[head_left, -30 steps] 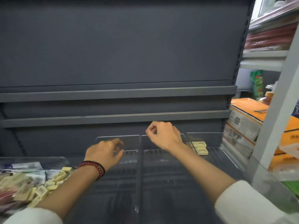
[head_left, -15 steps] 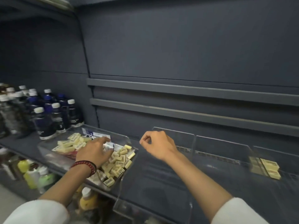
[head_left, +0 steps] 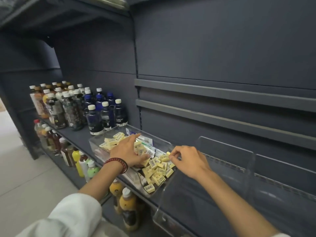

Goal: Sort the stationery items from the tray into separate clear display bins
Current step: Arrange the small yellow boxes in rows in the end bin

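two hands at the eraser tray

the clear tray (head_left: 97, 145) sits on the dark shelf (head_left: 77, 136) with its long side along the front edge, just to the right of a cluster of capped bottles (head_left: 95, 115). it holds a heap of small yellow erasers (head_left: 158, 170), thickest toward its right end. some flat white-and-blue packets (head_left: 148, 148) lie along its back wall; what is in them is too small to tell.

the left hand (head_left: 127, 151), with a red-and-black beaded bracelet (head_left: 119, 164) at the wrist, reaches into the tray. its grip is wide: the forefinger is stretched toward the back wall, the thumb is splayed out to the right, and the palm is down on the erasers.

the right hand (head_left: 188, 161) hangs over the tray's right end, knuckles up and fingers curled. thumb and forefinger meet just beside an eraser on top of the heap. this grip is narrow, and i cannot tell whether anything is pinched in it.

to the right of the tray, along the same shelf, stand the clear display bins (head_left: 225, 158), set apart by upright clear walls. the nearest bin lies close against the tray's right end. on the lower shelf, under the tray, stand more bottles (head_left: 126, 207), yellow and orange among them. both forearms come out of white sleeves (head_left: 71, 214).
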{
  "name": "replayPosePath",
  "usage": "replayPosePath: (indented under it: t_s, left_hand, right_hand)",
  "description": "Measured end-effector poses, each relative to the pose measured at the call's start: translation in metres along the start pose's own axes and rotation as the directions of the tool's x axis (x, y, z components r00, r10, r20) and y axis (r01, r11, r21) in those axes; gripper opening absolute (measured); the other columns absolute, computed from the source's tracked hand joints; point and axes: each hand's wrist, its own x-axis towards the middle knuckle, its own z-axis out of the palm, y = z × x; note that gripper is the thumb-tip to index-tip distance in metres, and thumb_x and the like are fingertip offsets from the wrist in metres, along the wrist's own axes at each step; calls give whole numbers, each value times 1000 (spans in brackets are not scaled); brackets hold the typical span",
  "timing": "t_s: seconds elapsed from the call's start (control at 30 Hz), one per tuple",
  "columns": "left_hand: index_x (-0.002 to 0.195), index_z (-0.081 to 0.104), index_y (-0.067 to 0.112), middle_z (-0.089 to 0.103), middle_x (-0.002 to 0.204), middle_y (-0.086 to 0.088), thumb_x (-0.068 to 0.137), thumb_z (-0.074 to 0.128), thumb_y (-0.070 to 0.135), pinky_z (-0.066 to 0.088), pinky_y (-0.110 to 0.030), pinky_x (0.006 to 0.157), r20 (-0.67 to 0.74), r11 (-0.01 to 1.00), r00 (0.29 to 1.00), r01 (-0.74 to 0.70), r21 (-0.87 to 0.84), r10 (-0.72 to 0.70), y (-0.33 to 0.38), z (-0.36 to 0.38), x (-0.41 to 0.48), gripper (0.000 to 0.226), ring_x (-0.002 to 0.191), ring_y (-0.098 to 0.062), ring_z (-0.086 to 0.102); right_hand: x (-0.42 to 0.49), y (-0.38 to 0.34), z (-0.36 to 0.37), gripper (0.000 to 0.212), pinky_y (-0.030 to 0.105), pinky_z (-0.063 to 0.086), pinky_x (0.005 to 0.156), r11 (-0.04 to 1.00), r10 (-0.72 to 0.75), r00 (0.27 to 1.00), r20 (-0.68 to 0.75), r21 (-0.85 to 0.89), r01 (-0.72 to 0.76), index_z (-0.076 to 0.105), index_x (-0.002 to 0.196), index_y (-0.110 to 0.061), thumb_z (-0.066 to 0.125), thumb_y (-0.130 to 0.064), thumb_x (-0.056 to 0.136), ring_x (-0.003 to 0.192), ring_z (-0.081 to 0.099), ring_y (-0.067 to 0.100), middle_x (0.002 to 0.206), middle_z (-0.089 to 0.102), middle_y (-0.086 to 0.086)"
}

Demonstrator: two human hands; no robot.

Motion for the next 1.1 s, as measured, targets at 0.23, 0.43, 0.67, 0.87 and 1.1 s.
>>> replayPosePath:
  t_s: [0.23,0.43,0.67,0.87,1.1]
  left_hand:
    - [148,10,39,17,157,4,58,72,70,31,-51,111,215,999,977,3,44,-13,-6,12,22,114,142,-20,24]
    - [144,27,35,45,143,2,78,66,55,49,-37,94,206,997,978,37,-64,-23,-17,17,29,79,110,-17,59]
    - [141,28,40,33,150,1,80,62,55,45,-42,100,207,999,978,-34,-1,34,-16,21,36,72,122,-21,50]
    - [143,19,50,12,158,3,79,55,64,19,-61,111,264,984,964,-64,164,19,-8,25,52,74,145,-30,10]
    - [143,17,51,5,160,-1,79,47,68,-1,-71,107,265,964,956,55,259,-125,-3,30,69,72,144,-39,-8]
  right_hand:
    - [9,10,-3,12,24,38,69,999,-37,999,-34,-2,37,65,96,-36,53,-37,93,79,52,3,89,59,-21]
    - [14,15,-5,10,23,36,70,1000,-26,999,-30,9,26,64,93,-37,54,-37,93,78,52,2,91,61,-20]
    - [16,15,1,10,24,43,73,999,-35,999,-11,-1,35,64,95,-37,54,-36,93,78,54,1,93,60,-20]
    - [20,9,8,12,28,48,81,998,-57,998,-5,-1,57,65,98,-36,53,-37,94,85,55,2,96,59,-20]
    - [23,6,9,16,30,45,94,993,-113,993,-21,-44,112,64,105,-36,50,-39,96,93,54,3,99,57,-20]
